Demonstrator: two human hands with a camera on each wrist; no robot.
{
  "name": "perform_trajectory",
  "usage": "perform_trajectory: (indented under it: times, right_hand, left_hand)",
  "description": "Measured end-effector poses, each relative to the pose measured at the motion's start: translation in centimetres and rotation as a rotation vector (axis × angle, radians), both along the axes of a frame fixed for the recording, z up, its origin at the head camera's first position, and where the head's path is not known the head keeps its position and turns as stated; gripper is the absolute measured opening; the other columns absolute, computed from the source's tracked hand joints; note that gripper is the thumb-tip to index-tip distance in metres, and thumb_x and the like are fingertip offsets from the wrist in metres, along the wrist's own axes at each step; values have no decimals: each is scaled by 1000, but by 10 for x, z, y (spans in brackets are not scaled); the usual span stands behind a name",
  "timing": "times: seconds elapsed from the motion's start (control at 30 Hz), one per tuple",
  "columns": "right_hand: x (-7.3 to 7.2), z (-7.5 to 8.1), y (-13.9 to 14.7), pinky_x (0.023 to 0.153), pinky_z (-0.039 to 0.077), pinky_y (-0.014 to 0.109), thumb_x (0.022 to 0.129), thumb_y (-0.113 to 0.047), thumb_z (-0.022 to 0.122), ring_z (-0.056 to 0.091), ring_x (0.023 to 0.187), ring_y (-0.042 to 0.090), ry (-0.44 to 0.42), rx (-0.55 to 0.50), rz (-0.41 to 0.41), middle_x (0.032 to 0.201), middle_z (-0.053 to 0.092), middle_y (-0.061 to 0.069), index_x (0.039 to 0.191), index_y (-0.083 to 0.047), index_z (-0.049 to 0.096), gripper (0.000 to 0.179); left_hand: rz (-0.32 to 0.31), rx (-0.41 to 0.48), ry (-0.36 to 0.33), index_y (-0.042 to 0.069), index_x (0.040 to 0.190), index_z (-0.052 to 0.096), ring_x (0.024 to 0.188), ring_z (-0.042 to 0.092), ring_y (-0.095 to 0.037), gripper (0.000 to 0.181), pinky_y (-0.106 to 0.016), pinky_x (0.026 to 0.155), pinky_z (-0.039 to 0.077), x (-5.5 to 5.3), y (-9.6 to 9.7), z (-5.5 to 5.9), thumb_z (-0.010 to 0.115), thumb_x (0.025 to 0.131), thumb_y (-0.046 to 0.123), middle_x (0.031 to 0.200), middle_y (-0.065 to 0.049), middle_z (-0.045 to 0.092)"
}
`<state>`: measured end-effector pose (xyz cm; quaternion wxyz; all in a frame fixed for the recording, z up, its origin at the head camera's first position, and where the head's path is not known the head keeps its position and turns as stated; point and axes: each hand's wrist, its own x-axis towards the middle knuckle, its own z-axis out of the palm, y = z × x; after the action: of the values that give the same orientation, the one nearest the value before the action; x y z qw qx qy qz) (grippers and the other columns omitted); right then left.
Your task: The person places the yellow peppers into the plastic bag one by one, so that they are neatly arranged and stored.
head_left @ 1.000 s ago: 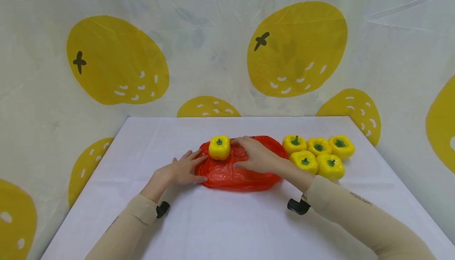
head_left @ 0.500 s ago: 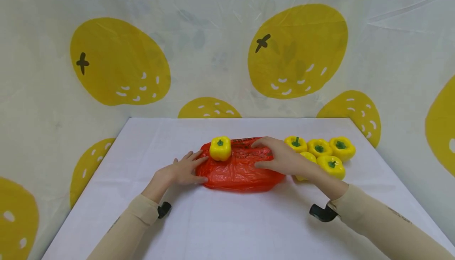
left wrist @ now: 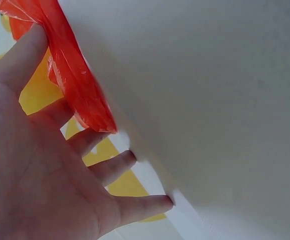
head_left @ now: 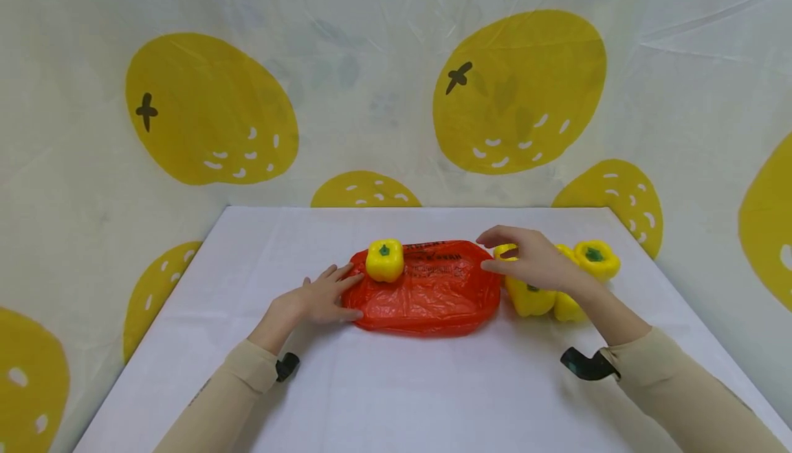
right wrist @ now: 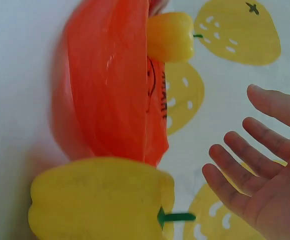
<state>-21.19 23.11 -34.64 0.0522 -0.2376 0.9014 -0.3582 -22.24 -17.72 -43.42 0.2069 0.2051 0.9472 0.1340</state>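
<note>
A red plastic bag (head_left: pixel 433 305) with dark lettering lies puffed out on the white-covered table. On its left part sits one yellow bell pepper (head_left: pixel 385 260) with a green stem. My left hand (head_left: pixel 318 298) rests at the bag's left end, fingers spread; the left wrist view shows the fingertips (left wrist: pixel 165 201) along the bag's edge and the tabletop. Over the cluster of yellow bell peppers (head_left: pixel 531 302) to the right of the bag hovers my right hand (head_left: pixel 535 260), fingers apart and holding nothing. It partly hides them. The right wrist view has a pepper (right wrist: pixel 100 200) beside the bag, close below that hand.
A white cloth (head_left: pixel 408 391) covers the table, whose far edge meets a pale curtain (head_left: pixel 365 95) printed with large yellow fruit. Another pepper (head_left: pixel 597 260) of the cluster stands at its far right. Both wrists carry black camera mounts (head_left: pixel 584 363).
My right hand has moved right, from beside the pepper on the bag to above the pepper cluster. My left hand and the pepper on the bag have stayed put.
</note>
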Motion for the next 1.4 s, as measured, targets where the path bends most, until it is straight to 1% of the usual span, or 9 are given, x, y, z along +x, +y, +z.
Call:
perform_trajectory:
  times: [0.2, 0.43, 0.67, 0.8, 0.9, 1.0, 1.13, 1.23, 1.4]
  right_hand:
    - [-3, 4, 27, 96, 55, 47, 97, -22, 74, 59, 123, 37, -63, -31, -36, 129, 65, 13, 132, -8, 62, 39]
    - [-7, 1, 59, 95, 56, 45, 99, -27, 71, 58, 126, 39, -56, -23, -99, 132, 64, 16, 134, -7, 60, 42]
    - [-4, 1, 90, 88, 50, 15, 101, -33, 68, 57, 126, 36, -52, -7, -160, 135, 62, 14, 138, -8, 58, 46]
    - [-4, 0, 107, 87, 44, 10, 102, -32, 66, 54, 128, 35, -37, 17, -207, 138, 60, 16, 141, -6, 56, 48]
    - [-4, -2, 119, 95, 47, 22, 103, -34, 64, 48, 132, 38, -59, 23, -250, 143, 55, 20, 144, -5, 52, 52]
    - [-4, -4, 128, 104, 47, 45, 104, -36, 61, 43, 135, 41, -83, 28, -284, 147, 50, 22, 147, -3, 48, 55]
    - [-2, -6, 140, 106, 35, 71, 104, -36, 62, 36, 138, 48, -107, 8, -302, 149, 45, 27, 148, 0, 45, 59]
    - [-1, -7, 147, 103, 29, 78, 103, -36, 64, 30, 140, 53, -133, -7, -309, 151, 41, 31, 148, 1, 44, 62]
    - [-1, -11, 158, 101, 27, 81, 100, -35, 68, 27, 141, 56, -160, 20, -309, 153, 36, 34, 151, 0, 39, 68]
  left_hand:
    - [2, 2, -2, 22, 163, 32, 154, 11, -42, 86, -81, 109, 15, 0, 1, 1, 68, 92, 55, 170, -10, 18]
    - [6, -1, -8, 22, 163, 32, 154, 11, -42, 86, -81, 109, 15, 0, 2, 1, 69, 92, 55, 170, -10, 18]
    - [4, -1, -2, 22, 163, 33, 154, 12, -43, 85, -81, 109, 15, 1, 2, 3, 68, 93, 55, 170, -10, 18]
    - [7, -6, 1, 22, 163, 33, 154, 12, -42, 86, -80, 109, 16, 1, 2, 3, 68, 92, 55, 170, -10, 18]
    - [8, -13, 2, 22, 163, 32, 154, 12, -42, 86, -80, 109, 17, 0, 1, 1, 68, 92, 55, 170, -10, 18]
    - [8, -17, 2, 23, 163, 32, 154, 13, -42, 86, -80, 109, 17, -1, 1, -1, 68, 92, 56, 170, -9, 18]
    - [8, -18, 0, 23, 163, 32, 154, 12, -42, 87, -80, 109, 17, -2, 1, -1, 68, 92, 57, 170, -9, 18]
    - [8, -20, -3, 23, 163, 32, 154, 12, -42, 87, -80, 109, 17, -2, 1, -1, 68, 92, 57, 170, -9, 18]
    - [6, -18, -2, 23, 163, 32, 154, 12, -42, 87, -80, 109, 17, -1, 1, 0, 68, 92, 56, 170, -9, 18]
